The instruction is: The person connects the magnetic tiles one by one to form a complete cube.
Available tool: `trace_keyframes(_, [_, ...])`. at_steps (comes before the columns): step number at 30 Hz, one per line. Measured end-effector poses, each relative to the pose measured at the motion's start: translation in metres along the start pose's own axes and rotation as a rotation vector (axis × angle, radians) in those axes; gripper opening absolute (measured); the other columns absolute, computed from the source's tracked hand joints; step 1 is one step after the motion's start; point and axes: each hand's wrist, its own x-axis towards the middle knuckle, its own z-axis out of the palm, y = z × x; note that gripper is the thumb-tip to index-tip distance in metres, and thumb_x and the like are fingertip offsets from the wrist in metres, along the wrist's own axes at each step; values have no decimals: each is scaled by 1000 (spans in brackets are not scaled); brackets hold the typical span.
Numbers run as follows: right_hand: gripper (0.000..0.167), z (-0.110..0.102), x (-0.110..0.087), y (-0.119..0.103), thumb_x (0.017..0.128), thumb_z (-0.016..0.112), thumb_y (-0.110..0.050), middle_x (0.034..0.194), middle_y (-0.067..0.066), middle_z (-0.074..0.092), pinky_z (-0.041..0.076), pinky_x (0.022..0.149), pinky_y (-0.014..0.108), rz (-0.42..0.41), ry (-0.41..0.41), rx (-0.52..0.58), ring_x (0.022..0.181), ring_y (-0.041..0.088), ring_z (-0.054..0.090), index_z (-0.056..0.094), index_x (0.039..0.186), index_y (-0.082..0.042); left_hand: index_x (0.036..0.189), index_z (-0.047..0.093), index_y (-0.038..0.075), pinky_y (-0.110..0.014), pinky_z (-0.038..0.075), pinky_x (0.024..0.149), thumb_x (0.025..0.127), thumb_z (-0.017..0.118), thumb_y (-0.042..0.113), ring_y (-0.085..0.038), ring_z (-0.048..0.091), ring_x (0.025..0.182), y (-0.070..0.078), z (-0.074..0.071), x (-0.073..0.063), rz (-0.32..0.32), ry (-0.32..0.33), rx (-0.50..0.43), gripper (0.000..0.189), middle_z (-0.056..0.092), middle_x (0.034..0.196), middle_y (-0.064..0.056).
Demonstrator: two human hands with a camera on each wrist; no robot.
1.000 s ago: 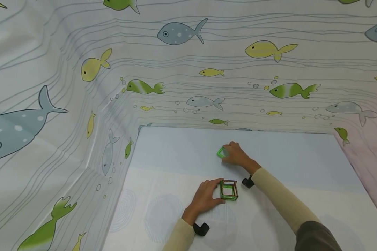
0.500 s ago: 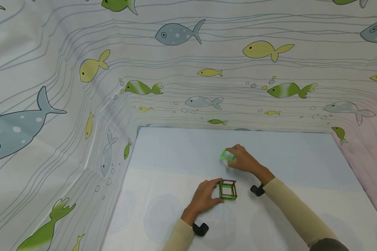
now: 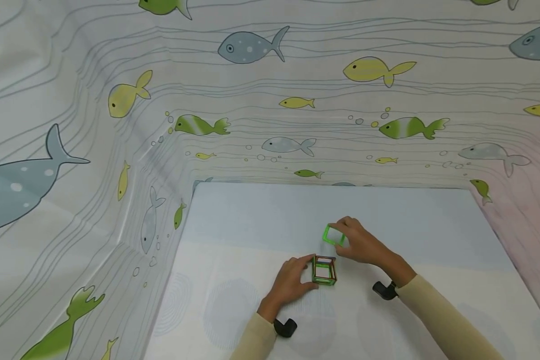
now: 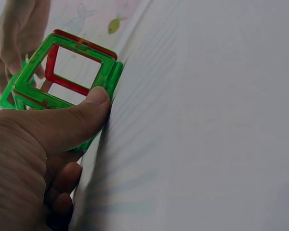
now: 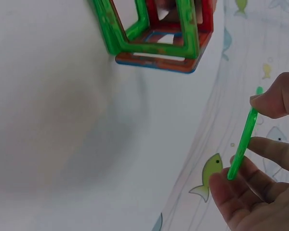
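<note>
An open-framed cube of red, green and blue magnetic tiles (image 3: 325, 281) stands on the white table. My left hand (image 3: 290, 282) grips its left side; in the left wrist view the thumb presses a green tile edge of the cube (image 4: 107, 72), while the other fingers are partly hidden. Behind the cube and to its right, my right hand (image 3: 364, 245) pinches a green square magnetic tile (image 3: 326, 234) above the table. Seen edge-on in the right wrist view, that green tile (image 5: 244, 139) sits between thumb and fingers, apart from the cube (image 5: 156, 49).
The table (image 3: 252, 210) has a pale blue band at the back and faint circle patterns nearer me. Fish-printed sheeting (image 3: 243, 90) rises behind it and along the left side. A black wrist camera (image 3: 285, 328) hangs by each wrist.
My right hand has lifted the green tile and brought it nearer to me and rightward, closer to the cube. The left hand and the cube have stayed put.
</note>
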Motion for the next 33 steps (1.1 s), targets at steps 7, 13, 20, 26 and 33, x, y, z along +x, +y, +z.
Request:
trace_keyframes(7, [58,5,-14,-11,80,75,-12,120,9,57,52,81,36,-66,-27,-2,107,20,52,60,136,-8,149,44,25,-23,45,86,80,82,43,-5,55,103,0,-2,0,21,-1,-1,81,63,117,10])
trace_keyframes(13, [58,9,-20,-16,81,77,-12,122,6,57,53,83,36,-126,-28,5,109,18,52,59,136,-8,150,43,25,-26,45,90,81,81,42,-6,55,105,-1,-3,2,40,-2,-6,80,63,122,9])
trace_keyframes(20, [58,15,-28,-17,81,78,-11,126,5,57,53,84,36,-155,-14,6,111,18,52,59,136,-8,150,43,25,-26,45,90,82,80,42,-6,55,106,-1,-2,2,32,-13,-8,79,63,123,10])
trace_keyframes(26, [59,19,-33,-22,81,78,-11,127,4,57,54,86,36,-174,-26,37,114,18,51,59,137,-6,150,42,24,-27,45,91,83,79,44,-7,55,106,-1,-2,1,25,-21,3,79,63,123,9])
trace_keyframes(33, [57,24,-36,-26,81,76,-7,126,5,57,53,85,33,-192,-37,57,112,17,51,59,135,-4,150,44,22,-27,45,90,83,79,45,-7,55,105,-1,-1,0,41,-14,10,78,63,122,8])
